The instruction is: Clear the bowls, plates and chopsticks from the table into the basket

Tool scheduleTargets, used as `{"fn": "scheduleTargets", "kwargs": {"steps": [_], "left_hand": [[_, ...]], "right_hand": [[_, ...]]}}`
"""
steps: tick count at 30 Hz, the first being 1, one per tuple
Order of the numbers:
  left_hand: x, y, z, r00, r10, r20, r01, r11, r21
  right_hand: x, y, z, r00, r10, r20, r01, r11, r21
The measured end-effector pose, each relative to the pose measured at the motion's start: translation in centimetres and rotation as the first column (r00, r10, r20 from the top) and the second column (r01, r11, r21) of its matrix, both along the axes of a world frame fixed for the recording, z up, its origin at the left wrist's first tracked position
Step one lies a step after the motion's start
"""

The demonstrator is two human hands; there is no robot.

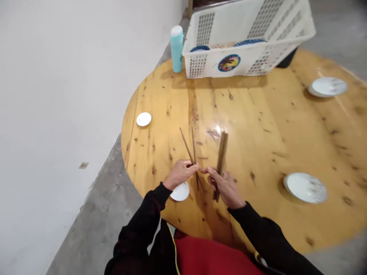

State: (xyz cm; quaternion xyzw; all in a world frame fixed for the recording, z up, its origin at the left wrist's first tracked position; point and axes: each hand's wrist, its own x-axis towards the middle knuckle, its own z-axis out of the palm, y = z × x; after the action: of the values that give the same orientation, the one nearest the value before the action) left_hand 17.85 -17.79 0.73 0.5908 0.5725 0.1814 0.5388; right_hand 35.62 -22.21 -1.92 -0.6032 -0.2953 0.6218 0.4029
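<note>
A person in black sleeves works at a rounded wooden surface [252, 126], both hands raised just in from its near edge. The left hand [181, 172] has its grip closed to a pinch between thumb and fingers, with hold of two thin brown chopsticks [185, 142] that cross close to the fingertips, their upper ends spread apart and pointing away from the body. The right hand [228, 190] has its grip wrapped round a tight bundle of chopsticks [222, 152], which stands out past the fingers at both ends; how many are in it cannot be told. The fingertips of the two hands come very near each other, and whether they touch is unclear. A small white dish [180, 193] sits just beside the left wrist, partly covered by it, and another small dish [143, 119] lies farther off near the left edge. Toward the right are a near white plate [305, 188] and a far white plate [328, 87], both with blurred greyish marks. At the far side a turquoise bottle [177, 53] stands upright beside a white perforated basket [206, 68], with blue-patterned items [249, 42] partly visible inside.
</note>
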Motion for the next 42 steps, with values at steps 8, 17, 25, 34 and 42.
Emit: {"fn": "scheduleTargets", "kwargs": {"steps": [8,17,25,34,42], "left_hand": [[8.4,-5.8,-0.9,0.946,-0.134,-0.294,0.156,0.986,0.053],[8.0,-8.2,0.6,0.940,-0.280,-0.195,0.300,0.950,0.083],[-2.3,-10.8,-2.8,0.566,0.354,-0.745,-0.472,0.880,0.060],[-4.1,-11.1,-5.1,0.552,0.294,-0.780,-0.414,0.909,0.050],[-5.5,-11.2,-5.4,0.634,0.268,-0.726,-0.367,0.930,0.023]], "right_hand": [[3.7,-3.0,-0.4,0.975,-0.058,-0.214,0.049,0.998,-0.045],[6.2,-7.0,-0.7,0.979,-0.019,-0.201,-0.004,0.994,-0.113],[7.6,-7.5,-2.2,0.965,-0.237,-0.109,0.230,0.971,-0.071],[5.4,-7.2,-3.5,0.973,-0.197,-0.119,0.182,0.975,-0.130],[3.4,-6.7,-3.2,0.972,-0.220,-0.081,0.206,0.966,-0.156]]}}
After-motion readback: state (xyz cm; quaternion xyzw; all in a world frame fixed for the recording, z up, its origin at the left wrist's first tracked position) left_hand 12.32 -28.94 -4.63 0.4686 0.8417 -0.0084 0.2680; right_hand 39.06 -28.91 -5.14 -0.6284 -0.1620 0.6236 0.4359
